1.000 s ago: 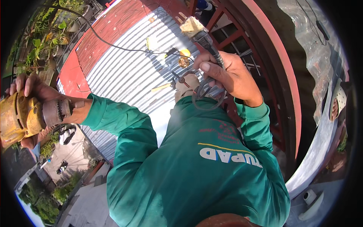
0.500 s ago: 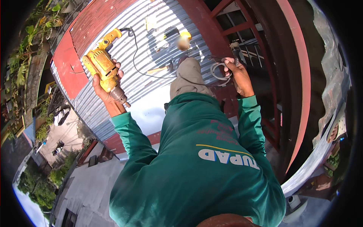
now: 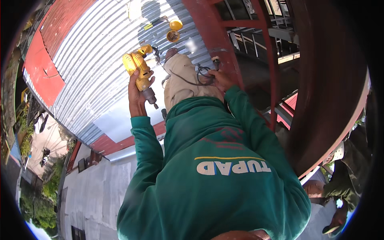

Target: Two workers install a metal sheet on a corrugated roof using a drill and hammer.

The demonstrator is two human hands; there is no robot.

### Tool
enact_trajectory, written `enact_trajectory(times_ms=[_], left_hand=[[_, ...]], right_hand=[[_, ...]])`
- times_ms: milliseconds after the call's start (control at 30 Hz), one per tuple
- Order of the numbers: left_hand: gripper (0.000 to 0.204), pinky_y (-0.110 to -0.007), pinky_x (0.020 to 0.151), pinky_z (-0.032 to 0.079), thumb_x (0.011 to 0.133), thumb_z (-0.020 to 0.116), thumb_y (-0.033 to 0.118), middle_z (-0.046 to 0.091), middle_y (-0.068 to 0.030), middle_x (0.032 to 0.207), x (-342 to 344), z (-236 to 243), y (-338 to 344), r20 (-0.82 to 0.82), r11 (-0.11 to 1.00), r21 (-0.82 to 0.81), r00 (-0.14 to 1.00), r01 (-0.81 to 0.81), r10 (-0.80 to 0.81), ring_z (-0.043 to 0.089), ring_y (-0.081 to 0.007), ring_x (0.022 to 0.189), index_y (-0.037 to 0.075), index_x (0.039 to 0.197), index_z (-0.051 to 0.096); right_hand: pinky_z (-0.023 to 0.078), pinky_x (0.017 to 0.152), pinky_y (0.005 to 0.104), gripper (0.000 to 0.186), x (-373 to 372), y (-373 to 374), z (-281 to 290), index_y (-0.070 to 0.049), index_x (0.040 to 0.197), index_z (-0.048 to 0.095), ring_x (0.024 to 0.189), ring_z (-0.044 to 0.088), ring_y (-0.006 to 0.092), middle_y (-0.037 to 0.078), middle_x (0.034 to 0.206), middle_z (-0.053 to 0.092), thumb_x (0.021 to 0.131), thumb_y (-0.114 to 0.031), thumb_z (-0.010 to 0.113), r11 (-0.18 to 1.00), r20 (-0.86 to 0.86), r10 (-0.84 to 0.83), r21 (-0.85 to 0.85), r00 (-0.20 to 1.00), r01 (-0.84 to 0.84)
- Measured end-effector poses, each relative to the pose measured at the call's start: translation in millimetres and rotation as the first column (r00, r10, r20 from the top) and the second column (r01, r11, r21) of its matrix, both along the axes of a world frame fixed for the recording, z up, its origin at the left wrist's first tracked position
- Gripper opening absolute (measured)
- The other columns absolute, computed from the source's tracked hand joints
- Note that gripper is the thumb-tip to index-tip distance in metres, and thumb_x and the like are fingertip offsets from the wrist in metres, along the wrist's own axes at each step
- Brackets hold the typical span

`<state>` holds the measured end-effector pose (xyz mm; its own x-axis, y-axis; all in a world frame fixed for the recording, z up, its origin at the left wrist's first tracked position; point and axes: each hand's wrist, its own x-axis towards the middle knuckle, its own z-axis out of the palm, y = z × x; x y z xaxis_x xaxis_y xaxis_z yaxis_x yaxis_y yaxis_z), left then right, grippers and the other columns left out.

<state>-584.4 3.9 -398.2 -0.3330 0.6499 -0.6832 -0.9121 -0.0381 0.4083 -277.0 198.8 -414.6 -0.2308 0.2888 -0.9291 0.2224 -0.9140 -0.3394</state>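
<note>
Ahead, a yellow tub (image 3: 173, 41) of brownish bits (image 3: 173, 36) sits on corrugated sheeting (image 3: 92, 60), over which the left hand (image 3: 137, 91) grips a yellow power drill (image 3: 140, 68) while the right hand (image 3: 222, 80) clasps looped cord (image 3: 196, 84).

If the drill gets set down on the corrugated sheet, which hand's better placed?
Left, probably: the left hand holds the yellow drill, seen against the corrugated sheet, while the right hand holds the looped cord.

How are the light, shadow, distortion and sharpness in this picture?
Head view: sunlight glares on the metal sheet, with a shadow near the top; head view: the brown beam bends along the right rim; head view: the drill looks fairly sharp.
</note>
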Motion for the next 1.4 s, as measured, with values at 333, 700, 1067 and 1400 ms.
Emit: enact_trajectory(times_ms=[333,700,1067,1400], left_hand=[[0.056,-0.037,0.084,0.057,0.087,0.070,0.036,0.062,-0.0119,0.111,-12,-39,41,-0.057,0.962,-0.169,0.973,0.213,-0.225,0.064,-0.0228,0.103,0.000,0.126,0.052],[0.054,-0.034,0.081,0.058,0.084,0.071,0.027,0.065,-0.0152,0.104,16,-68,54,0.036,0.955,-0.267,0.991,0.134,-0.129,0.067,-0.0208,0.088,-0.004,0.125,0.051],[0.056,-0.037,0.083,0.058,0.086,0.068,0.027,0.062,-0.0146,0.112,62,-146,98,0.217,0.971,-0.238,0.973,-0.024,0.078,0.066,-0.0222,0.099,-0.004,0.129,0.049],[0.073,-0.030,0.074,0.056,0.084,0.072,0.032,0.056,-0.0095,0.113,119,-212,206,0.145,0.964,-0.198,0.967,-0.177,0.207,0.060,-0.0157,0.093,0.004,0.142,0.037]], right_hand=[[0.051,0.087,0.0430,0.054,5,-6,-37,0.011,0.109,0.062,0.096,0.068,0.0352,0.026,0.104,0.068,0.088,-0.038,0.061,0.311,0.268,0.917,-0.020,0.295,-0.950],[0.049,0.083,0.0497,0.045,-31,34,36,0.003,0.104,0.063,0.092,0.066,0.0420,0.025,0.093,0.067,0.093,-0.040,0.053,-0.022,0.074,0.997,-0.180,-0.036,-0.983],[0.054,0.075,0.0353,0.030,2,71,-13,0.002,0.104,0.065,0.082,0.069,0.0180,0.012,0.086,0.072,0.094,-0.026,0.060,0.388,0.093,0.921,-0.269,0.377,-0.882],[0.048,0.091,0.0358,0.042,53,201,-110,0.006,0.114,0.063,0.096,0.066,0.0230,0.013,0.102,0.070,0.102,-0.032,0.050,0.543,0.465,0.690,0.173,0.554,-0.822]])
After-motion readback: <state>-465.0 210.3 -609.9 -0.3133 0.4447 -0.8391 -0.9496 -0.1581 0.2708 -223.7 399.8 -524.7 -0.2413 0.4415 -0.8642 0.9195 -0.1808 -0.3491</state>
